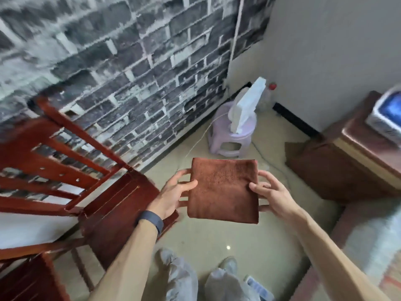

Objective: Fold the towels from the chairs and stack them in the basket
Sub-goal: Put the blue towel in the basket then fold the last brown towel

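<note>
The red-brown wooden chair (112, 205) stands at the left, and just right of its seat the folded brown towel (223, 190) is held flat in the air above the floor, near-square, with no marked long axis. The left hand (171, 196) and right hand (274, 197) pinch its opposite side edges, thumbs on top and fingers (183, 173) tucked beneath. Both are equally near, and no basket is in view, so its direction cannot be told.

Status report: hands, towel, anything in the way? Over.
Left hand and right hand both pinch the brown towel by its sides. Towel folded square, held above the floor. Chair close on the left, clear of the towel.
</note>
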### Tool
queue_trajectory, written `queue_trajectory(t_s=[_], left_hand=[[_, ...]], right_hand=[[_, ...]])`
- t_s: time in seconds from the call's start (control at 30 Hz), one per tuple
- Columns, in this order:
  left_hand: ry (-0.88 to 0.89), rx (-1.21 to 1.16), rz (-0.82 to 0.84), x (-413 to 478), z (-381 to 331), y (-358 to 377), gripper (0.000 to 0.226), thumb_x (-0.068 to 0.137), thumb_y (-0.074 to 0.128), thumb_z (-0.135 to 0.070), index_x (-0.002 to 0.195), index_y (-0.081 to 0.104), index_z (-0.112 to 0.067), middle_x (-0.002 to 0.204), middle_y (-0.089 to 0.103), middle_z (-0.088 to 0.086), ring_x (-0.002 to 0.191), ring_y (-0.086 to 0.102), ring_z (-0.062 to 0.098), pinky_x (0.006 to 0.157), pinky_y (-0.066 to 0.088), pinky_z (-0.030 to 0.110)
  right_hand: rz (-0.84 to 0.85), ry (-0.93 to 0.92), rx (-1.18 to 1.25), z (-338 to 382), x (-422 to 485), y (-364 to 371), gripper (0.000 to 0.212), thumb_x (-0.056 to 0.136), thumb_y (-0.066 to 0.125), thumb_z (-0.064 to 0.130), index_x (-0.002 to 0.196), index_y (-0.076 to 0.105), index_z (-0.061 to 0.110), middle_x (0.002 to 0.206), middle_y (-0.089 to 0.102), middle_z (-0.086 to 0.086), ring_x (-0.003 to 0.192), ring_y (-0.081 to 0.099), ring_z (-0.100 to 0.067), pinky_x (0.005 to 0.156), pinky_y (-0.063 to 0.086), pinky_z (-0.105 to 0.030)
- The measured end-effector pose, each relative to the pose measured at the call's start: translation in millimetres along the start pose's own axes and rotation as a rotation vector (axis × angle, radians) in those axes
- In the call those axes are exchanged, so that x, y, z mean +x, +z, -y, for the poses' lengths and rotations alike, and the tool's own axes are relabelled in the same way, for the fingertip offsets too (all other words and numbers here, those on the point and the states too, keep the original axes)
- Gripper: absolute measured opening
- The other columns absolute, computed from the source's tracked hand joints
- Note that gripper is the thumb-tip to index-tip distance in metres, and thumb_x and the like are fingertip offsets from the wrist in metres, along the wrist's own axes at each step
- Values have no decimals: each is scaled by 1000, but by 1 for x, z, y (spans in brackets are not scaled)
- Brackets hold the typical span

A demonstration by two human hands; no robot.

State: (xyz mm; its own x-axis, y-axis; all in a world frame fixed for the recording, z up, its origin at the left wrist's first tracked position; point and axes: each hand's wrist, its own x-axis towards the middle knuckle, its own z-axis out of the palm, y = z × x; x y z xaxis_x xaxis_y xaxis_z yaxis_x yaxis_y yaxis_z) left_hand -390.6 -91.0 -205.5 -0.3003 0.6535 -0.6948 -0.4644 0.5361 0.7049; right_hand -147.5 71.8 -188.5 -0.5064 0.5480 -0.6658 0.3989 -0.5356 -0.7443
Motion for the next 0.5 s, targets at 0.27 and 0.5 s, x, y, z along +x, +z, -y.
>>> queue_trajectory(t_s=[0.27, 0.5], left_hand=[[84, 232, 234, 7, -115, 198, 34, 90, 71, -18, 115, 63, -38, 108, 74, 6, 89, 68, 24, 75, 56, 40], [76, 365, 391, 67, -166, 335, 36, 90, 71, -18, 121, 62, -35, 98, 75, 6, 77, 70, 22, 68, 55, 37]], right_hand=[[-302, -214, 227, 51, -103, -148, 34, 91, 70, 17, 119, 65, 36, 96, 68, -5, 80, 70, -8, 53, 52, -26], [-531, -267, 425, 69, -109, -250, 36, 88, 73, 16, 118, 68, 36, 104, 70, -15, 93, 72, -22, 69, 60, -48]])
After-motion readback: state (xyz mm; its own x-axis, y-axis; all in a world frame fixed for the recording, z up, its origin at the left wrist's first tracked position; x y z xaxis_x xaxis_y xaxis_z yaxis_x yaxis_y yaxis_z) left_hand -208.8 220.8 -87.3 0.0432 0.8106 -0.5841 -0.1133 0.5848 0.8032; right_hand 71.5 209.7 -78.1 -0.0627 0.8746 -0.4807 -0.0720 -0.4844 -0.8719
